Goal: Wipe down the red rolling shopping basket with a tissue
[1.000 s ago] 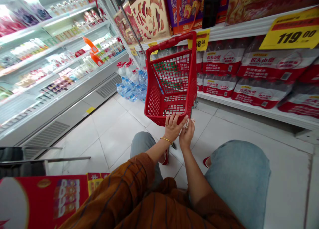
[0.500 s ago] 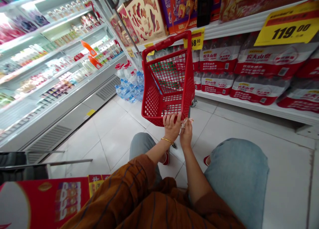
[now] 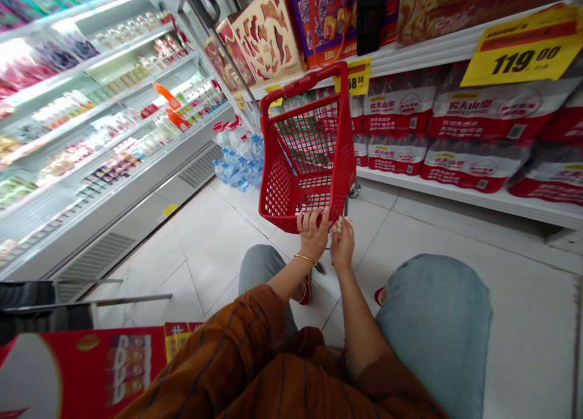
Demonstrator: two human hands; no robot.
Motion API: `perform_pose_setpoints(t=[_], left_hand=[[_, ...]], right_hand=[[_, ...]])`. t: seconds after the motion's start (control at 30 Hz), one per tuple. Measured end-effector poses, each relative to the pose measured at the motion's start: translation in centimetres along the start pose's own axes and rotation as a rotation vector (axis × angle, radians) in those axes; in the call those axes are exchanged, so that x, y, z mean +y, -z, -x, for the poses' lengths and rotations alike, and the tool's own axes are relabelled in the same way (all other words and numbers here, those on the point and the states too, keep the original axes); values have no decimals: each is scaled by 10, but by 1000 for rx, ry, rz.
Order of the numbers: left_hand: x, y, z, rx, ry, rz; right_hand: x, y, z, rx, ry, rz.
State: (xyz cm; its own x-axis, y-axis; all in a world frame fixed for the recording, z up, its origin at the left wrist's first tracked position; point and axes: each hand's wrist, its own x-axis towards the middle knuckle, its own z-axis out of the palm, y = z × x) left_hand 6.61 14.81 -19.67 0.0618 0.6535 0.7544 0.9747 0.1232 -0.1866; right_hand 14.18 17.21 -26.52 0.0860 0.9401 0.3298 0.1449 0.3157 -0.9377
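Observation:
A red plastic shopping trolley (image 3: pixel 342 164) with mesh walls stands in front of my knees. My left hand (image 3: pixel 313 234), with a gold bangle at the wrist, has its fingers hooked over the trolley's near rim. Just to its right, my right hand (image 3: pixel 342 246) pinches a crumpled pale cloth or tissue (image 3: pixel 336 226) against the near right corner of the trolley. Most of that wad is covered by the fingers. Through the mesh, the basket shows no goods inside.
Shelves at right hold shrink-wrapped water bottle packs (image 3: pixel 478 161) below gift boxes (image 3: pixel 268 33). Blue-tinted water bottles (image 3: pixel 239 164) stand on the floor behind the trolley. A lit refrigerated display (image 3: pixel 182 149) runs along the left. A red printed box (image 3: pixel 86 370) is at lower left.
My right hand has shifted slightly at the trolley's corner, and less of the pale wad shows. My left hand stays on the rim. The view has tilted a little.

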Motion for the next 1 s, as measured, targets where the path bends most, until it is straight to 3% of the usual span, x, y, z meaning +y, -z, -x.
perform_pose_setpoints(t=[0.13, 0.23, 0.53, 0.67, 0.83, 1.0], left_hand=[[1, 1, -1, 35, -4, -6], [2, 4, -2, 18, 20, 22], [1, 17, -6, -10, 61, 37], [-2, 21, -4, -65, 113, 84], [-9, 25, -1, -57, 116, 128], [-16, 31, 1, -84, 130, 176]], right_hand=[[-29, 11, -17, -50, 145, 22], [-36, 15, -23, -82, 199, 11], [5, -1, -11, -74, 28, -36], [8, -3, -9, -89, 19, -45], [-12, 4, -14, -138, 32, -15], [-52, 14, -23, -159, 187, -35]])
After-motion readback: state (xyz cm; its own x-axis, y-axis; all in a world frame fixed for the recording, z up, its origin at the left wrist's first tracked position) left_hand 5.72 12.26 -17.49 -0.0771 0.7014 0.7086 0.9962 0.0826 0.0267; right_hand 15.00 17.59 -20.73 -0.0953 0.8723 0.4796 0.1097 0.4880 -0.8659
